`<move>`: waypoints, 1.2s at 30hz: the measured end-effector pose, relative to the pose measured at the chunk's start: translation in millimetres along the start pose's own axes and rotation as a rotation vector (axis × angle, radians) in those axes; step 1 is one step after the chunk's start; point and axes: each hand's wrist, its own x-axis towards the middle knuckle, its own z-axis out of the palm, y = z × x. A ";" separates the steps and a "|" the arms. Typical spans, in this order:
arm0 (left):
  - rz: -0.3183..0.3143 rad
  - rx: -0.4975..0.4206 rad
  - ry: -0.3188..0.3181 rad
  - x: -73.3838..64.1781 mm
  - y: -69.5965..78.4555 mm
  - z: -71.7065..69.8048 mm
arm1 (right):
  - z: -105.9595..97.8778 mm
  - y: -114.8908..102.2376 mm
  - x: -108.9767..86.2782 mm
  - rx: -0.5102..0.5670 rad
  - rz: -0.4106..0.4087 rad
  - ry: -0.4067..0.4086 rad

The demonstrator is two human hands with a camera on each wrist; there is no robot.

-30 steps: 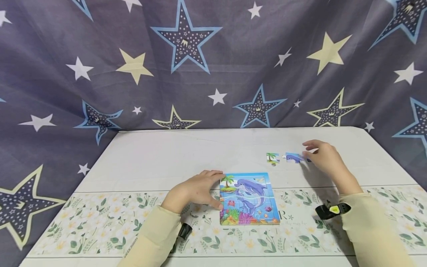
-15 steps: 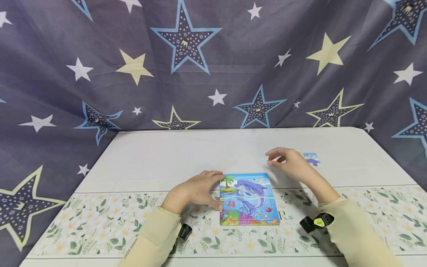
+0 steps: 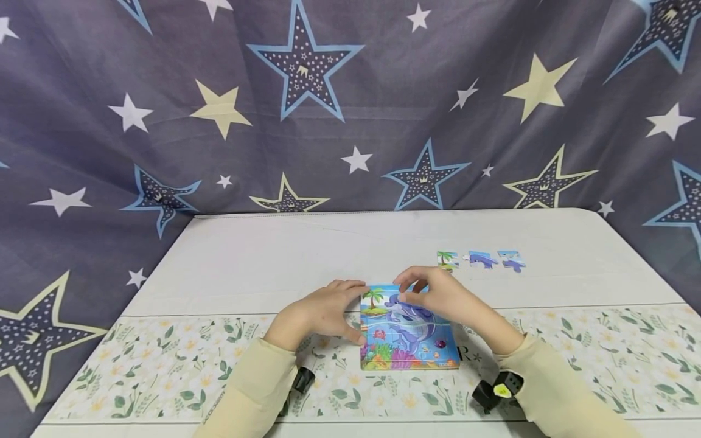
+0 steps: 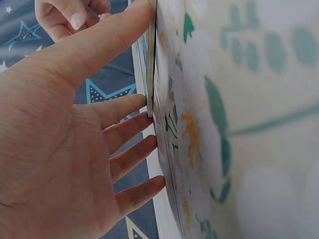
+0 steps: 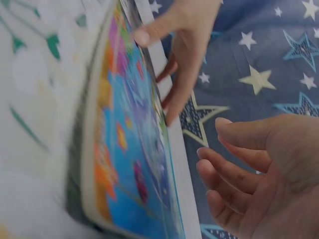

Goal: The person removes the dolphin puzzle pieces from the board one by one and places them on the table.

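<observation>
A square dolphin jigsaw puzzle [image 3: 408,350] lies flat on the table, with a palm tree, coral and sea life pictured on it. Along its left edge rests my left hand [image 3: 320,310], thumb near the lower part and fingers stretched to the upper corner. In the left wrist view, these fingers [image 4: 132,132] are straight and touch the edge. My right hand [image 3: 438,295] hovers over the puzzle's upper part, fingers bent loosely. Its thumb and fingertips [image 5: 207,172] stand apart with nothing between them in the right wrist view. The puzzle's upper right is partly hidden under that hand.
Behind the puzzle, to the right, three loose jigsaw pieces lie in a row: a palm tree piece [image 3: 446,258], a dolphin head piece [image 3: 482,260] and a blue-and-purple piece [image 3: 512,260]. A star-patterned curtain [image 3: 328,152] hangs at the table's far edge.
My right hand has swept left and nearer, from the rightmost loose piece past the others to above the puzzle. All three loose pieces now show. My left hand has stayed put.
</observation>
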 end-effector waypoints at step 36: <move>0.017 0.018 -0.003 1.9 -1.8 0.0 | 43.6 -18.0 -6.2 -0.200 0.009 -0.090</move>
